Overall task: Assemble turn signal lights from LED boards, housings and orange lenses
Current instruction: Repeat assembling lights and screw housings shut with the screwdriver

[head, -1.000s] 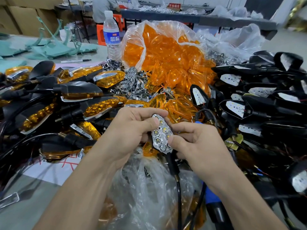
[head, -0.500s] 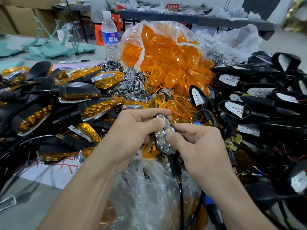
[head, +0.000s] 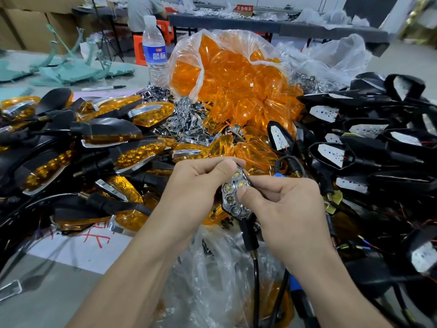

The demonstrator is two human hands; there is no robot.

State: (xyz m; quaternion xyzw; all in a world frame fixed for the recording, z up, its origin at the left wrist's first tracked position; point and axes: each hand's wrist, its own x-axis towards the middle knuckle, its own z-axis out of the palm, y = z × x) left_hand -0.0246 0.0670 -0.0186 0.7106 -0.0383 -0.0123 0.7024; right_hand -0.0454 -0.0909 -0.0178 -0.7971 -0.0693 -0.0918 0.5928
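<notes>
The fingers (head: 221, 170) of the left hand (head: 194, 185) pinch the top of a chrome-faced turn signal light (head: 233, 202). The right hand (head: 286, 209) pinches its side, thumb pressing the face. The light is held above the bench (head: 47, 292), in front of a bag of orange lenses (head: 236, 79). Finished lights (head: 106, 138) lie left and open housings (head: 331, 155) right.

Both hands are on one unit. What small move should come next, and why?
Probably the right hand lets go and picks an orange lens from those just beyond: the unit, pinched by both hands, shows its chrome reflector uncovered; the left hand can hold it.
</notes>
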